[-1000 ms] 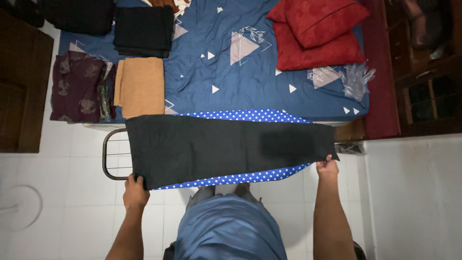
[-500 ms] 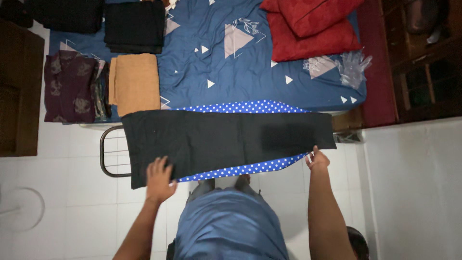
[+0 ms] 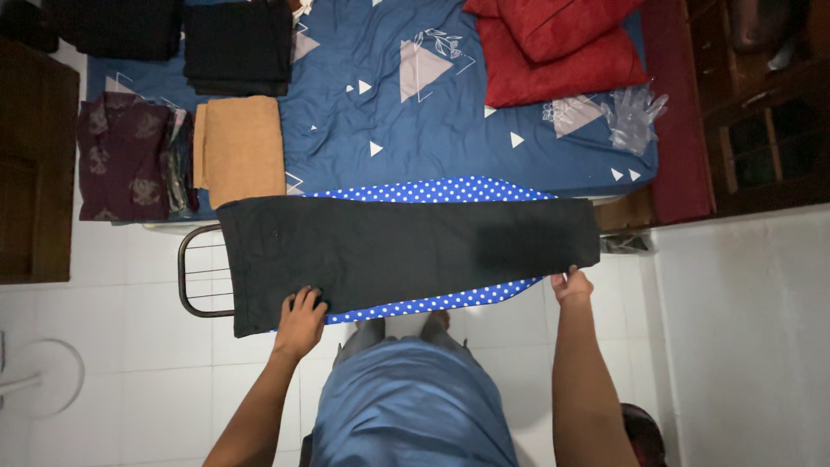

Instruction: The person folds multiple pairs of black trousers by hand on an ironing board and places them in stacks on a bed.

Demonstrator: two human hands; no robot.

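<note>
On the blue polka-dot ironing board [image 3: 432,188] in front of us lay the black trousers [image 3: 406,251], spread flat along its length, their wider end hanging past the board over the metal rack [image 3: 194,277] at its left end. We had our left hand [image 3: 301,322] resting on the near edge of the cloth, fingers spread flat on the fabric — a pressing touch rather than a closed grip. Our right hand [image 3: 572,284] pinched the near corner of the narrow end, grip closed on the hem. Beyond the board stood the bed [image 3: 432,130] with its blue triangle-patterned cover, carrying a folded tan garment [image 3: 242,149], a dark patterned shirt [image 3: 121,156], a black folded pile [image 3: 235,47] and red pillows [image 3: 562,47] — all well apart from our hands.
</note>
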